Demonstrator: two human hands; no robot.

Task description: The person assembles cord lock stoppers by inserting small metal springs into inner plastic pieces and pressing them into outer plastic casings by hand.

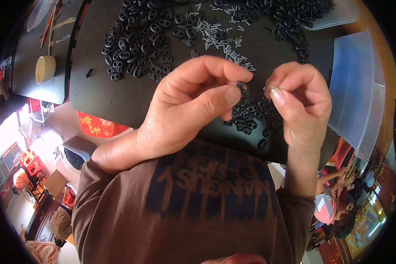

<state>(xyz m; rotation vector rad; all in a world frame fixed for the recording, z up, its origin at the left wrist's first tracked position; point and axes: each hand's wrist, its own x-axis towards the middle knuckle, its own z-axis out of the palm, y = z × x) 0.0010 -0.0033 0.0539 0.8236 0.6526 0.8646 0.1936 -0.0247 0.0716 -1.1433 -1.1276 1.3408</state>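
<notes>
Between the thumb and fingers of my left hand (185,103) is a small black plastic cord-lock part (243,89), partly covered by the thumb. To its right, my right hand (301,97) is closed in a pinch. What its fingertips hold, if anything, is too small and hidden to name. Beneath both hands lies a cluster of black cord locks (247,115) near the table's front edge. Beyond them, small metal springs (215,35) are strewn over the dark table (105,94). A large heap of black oval two-hole cord-lock pieces (138,33) lies at the far left.
Another black heap (295,13) sits at the far right beside a clear tray (339,15). A translucent bluish plastic bin (354,83) stands along the right edge. On the left side table rests a cream cup (46,69). A red patterned seat (97,124) shows below the table; people are in the background.
</notes>
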